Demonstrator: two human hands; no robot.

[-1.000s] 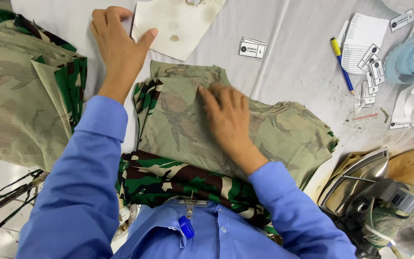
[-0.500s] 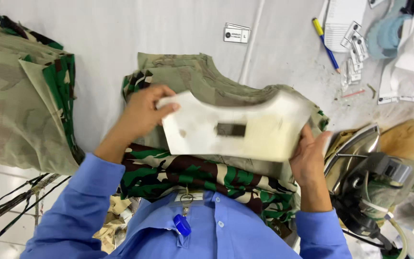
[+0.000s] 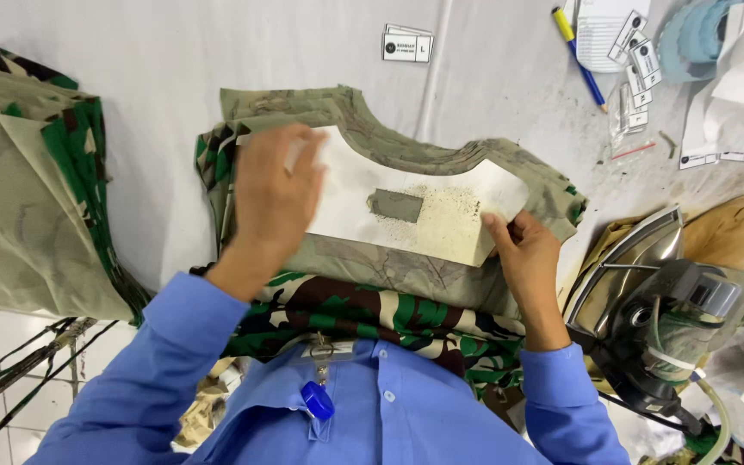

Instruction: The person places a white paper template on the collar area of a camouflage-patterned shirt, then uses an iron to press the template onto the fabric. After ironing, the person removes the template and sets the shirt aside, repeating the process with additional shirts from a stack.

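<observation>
A camouflage garment (image 3: 406, 271) lies inside out on the white table, its pale back side up. A white cardboard template (image 3: 406, 207) with a grey patch at its middle rests flat on the garment. My left hand (image 3: 273, 194) presses down on the template's left part, fingers spread. My right hand (image 3: 518, 250) pinches the template's lower right corner between thumb and fingers.
A pile of folded camouflage cloth (image 3: 27, 172) sits at the left. A steam iron (image 3: 647, 293) stands tilted at the right on a brown pad. Paper tags (image 3: 406, 45), a blue and yellow pen (image 3: 579, 56) and slips of paper lie at the back.
The template was lifted off the table at the back, carried over in both hands, and now lies flat on the garment with my left hand on top of it.
</observation>
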